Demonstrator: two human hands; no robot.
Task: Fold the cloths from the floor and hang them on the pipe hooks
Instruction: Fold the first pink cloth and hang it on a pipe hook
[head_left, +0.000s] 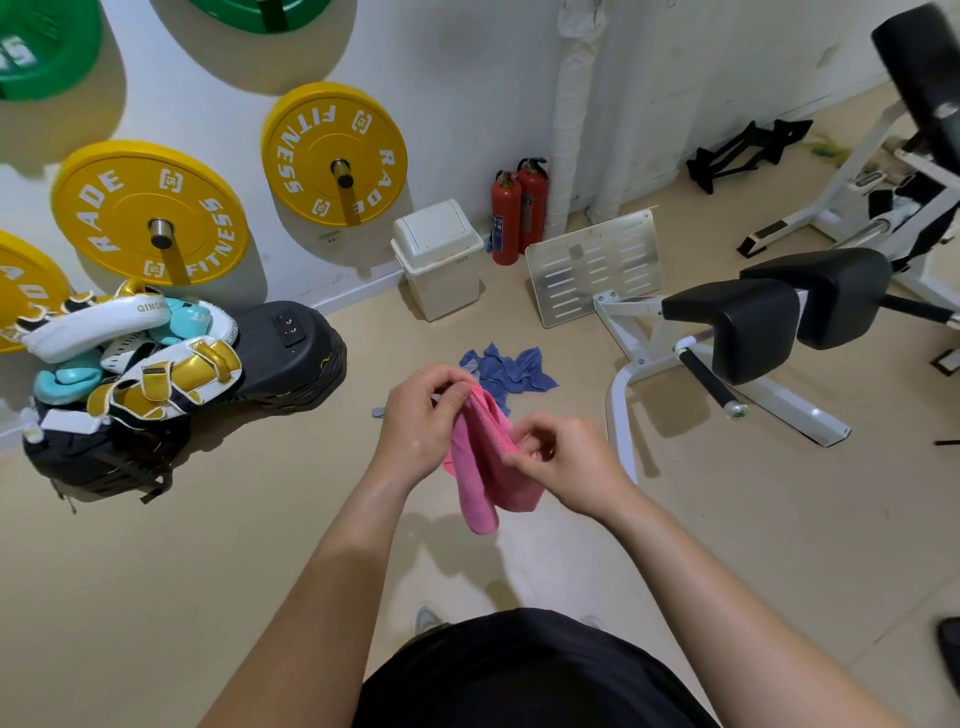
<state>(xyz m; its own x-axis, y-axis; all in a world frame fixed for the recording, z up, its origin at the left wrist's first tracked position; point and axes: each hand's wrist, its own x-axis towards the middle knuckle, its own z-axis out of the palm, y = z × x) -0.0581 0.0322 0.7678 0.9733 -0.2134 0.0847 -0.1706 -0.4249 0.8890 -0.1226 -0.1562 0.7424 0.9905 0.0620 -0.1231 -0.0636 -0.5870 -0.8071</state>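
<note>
Both hands hold a pink cloth (485, 457): left hand (423, 415) pinching its top, right hand (563, 462) pinching its edge; blue cloth (506, 371) crumpled on the floor beyond.

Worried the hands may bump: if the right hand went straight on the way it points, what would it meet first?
The right hand points toward the pink terry cloth it pinches; just beyond that, probably the left hand gripping the cloth's top, though depth is unclear.
</note>
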